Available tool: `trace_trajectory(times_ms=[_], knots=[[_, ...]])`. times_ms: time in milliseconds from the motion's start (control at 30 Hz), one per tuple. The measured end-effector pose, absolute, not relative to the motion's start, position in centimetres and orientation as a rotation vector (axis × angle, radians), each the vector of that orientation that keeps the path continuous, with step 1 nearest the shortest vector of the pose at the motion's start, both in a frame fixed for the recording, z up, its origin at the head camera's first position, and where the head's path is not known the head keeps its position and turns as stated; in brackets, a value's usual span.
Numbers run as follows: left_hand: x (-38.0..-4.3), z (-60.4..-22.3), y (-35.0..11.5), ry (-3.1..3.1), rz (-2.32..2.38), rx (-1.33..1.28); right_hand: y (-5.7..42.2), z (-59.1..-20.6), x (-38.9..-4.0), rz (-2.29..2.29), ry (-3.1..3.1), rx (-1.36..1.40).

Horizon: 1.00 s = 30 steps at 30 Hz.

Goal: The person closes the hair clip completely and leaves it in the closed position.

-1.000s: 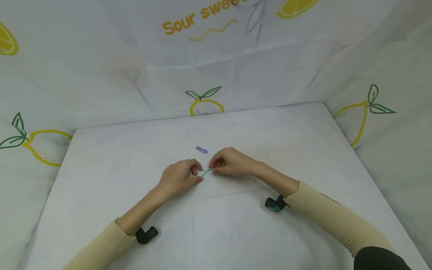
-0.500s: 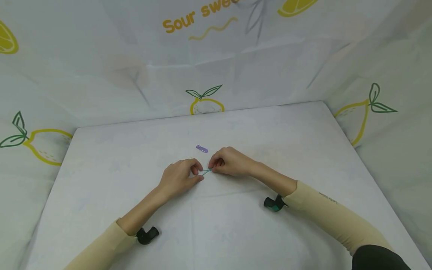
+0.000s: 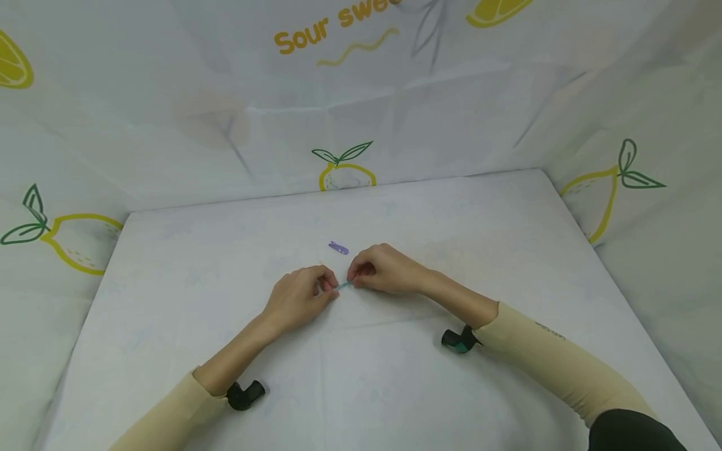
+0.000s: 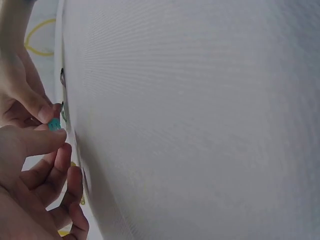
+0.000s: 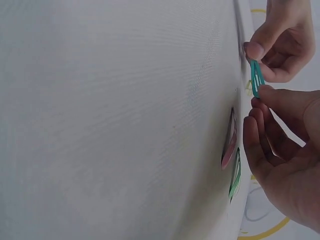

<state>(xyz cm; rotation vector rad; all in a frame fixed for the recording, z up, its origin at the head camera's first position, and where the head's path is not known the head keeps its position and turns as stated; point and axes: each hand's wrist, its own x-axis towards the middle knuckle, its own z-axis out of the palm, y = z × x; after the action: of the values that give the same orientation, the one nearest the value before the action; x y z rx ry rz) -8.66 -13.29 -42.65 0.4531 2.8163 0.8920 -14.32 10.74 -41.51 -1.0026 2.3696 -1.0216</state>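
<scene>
A teal snap hair clip is held between both hands above the white table. My left hand pinches one end between thumb and fingers. At the other end, the thumb and fingertips of my right hand grip it. The right wrist view shows the slotted teal body of the hair clip spanning the two thumbs, its arms lying close together. A purple hair clip lies on the table just beyond the hands. A pink hair clip and a green hair clip also lie on it in the right wrist view.
White cloth covers the table. A lemon-printed curtain rises behind it and along both sides. Black wrist cameras hang below each sleeve, one on the left and one on the right.
The hair clip's spread arms have come together as the left thumb and fingers closed. Both hands have otherwise stayed almost in place, and the purple clip has not moved.
</scene>
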Motion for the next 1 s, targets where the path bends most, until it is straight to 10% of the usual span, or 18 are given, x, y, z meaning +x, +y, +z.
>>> trace_trajectory(times_ms=[1000], knots=[[-8.7,-40.2,-14.3,2.815,1.071,0.430,10.7,-40.5,-13.9,-1.312,2.342,-1.046]])
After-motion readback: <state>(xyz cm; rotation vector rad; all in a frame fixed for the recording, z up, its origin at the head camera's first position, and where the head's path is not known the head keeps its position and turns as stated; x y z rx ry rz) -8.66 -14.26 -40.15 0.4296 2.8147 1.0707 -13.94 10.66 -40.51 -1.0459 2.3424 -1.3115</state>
